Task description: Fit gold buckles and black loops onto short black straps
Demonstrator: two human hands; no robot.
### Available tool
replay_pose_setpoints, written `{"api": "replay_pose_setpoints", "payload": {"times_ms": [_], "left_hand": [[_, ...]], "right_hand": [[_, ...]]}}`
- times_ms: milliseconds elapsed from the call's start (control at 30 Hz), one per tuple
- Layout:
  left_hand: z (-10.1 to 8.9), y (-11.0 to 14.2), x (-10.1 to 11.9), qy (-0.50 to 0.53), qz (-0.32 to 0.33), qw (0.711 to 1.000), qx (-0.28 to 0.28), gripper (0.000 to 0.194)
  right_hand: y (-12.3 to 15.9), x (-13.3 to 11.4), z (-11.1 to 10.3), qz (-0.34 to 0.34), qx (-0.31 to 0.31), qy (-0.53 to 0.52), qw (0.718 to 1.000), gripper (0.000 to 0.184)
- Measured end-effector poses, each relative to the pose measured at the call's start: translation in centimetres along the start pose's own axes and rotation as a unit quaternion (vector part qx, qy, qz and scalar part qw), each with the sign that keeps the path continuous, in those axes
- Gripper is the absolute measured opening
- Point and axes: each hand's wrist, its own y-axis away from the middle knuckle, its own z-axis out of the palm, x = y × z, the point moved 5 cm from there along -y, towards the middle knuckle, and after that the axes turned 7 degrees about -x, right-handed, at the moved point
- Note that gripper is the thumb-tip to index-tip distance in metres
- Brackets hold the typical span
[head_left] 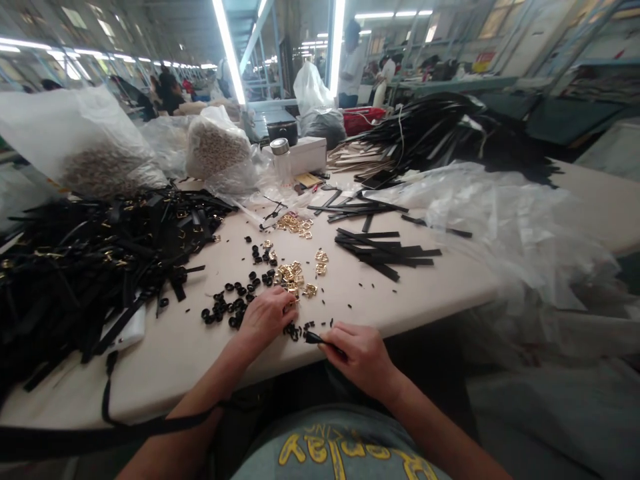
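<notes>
Glossy black strap (314, 338) in right hand (364, 353); left hand (267, 313) near gold buckles (293, 275).

Yellow shirt lettering (338, 460), not clearly legible

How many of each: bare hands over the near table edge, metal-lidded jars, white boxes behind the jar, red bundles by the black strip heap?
Bare hands: 2 (left hand, right hand)
Lidded jar: 1
White box: 1
Red bundle: 1
Total: 5
Gold buckles and black rings overlap too much to count.
</notes>
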Motion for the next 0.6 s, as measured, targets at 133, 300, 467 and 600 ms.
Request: {"api": "replay_pose_setpoints", "payload": {"times_ms": [133,300,467,600], "left_hand": [[0.3,-0.5,-0.2,-0.004,0.012,1.000,-0.013,0.010],[0.2,-0.7,-0.2,0.028,0.020,0.999,0.008,0.016],[0.3,-0.7,-1.1,0.309,-0.051,0.948,0.063,0.010],[1.6,0.1,-1.6,0.674,-0.193,0.709,0.080,0.014]], "right_hand": [[0.2,0.3,-0.1,0.008,0.005,0.014,1.000,0.017],[0.3,0.5,-0.1,0.014,0.018,0.022,0.999,0.019],[0.5,0.9,-0.4,0.038,0.039,0.013,0.998,0.016],[0.5,1.2,-0.7,0.052,0.064,-0.034,0.996,0.014]]}}
